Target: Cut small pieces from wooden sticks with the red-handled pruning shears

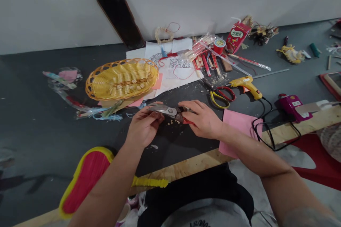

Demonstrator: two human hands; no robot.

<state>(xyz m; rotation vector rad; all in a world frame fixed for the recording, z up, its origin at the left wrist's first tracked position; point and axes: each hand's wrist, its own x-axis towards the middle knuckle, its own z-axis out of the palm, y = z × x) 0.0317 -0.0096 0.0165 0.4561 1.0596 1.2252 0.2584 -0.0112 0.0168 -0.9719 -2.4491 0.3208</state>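
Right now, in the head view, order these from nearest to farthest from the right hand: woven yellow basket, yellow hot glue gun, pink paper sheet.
From the right hand:
1. Pink paper sheet: just to its right.
2. Yellow hot glue gun: ahead, to the right.
3. Woven yellow basket: far left.

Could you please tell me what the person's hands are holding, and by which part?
Both hands hold red-handled metal cutters: the fingers of the left hand grip the metal head, and those of the right hand close around the red handles.

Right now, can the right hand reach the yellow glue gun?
Probably yes: the right hand lies close to the yellow glue gun, with only the flat scissors beside the way, though it must first let go of the metal cutters.
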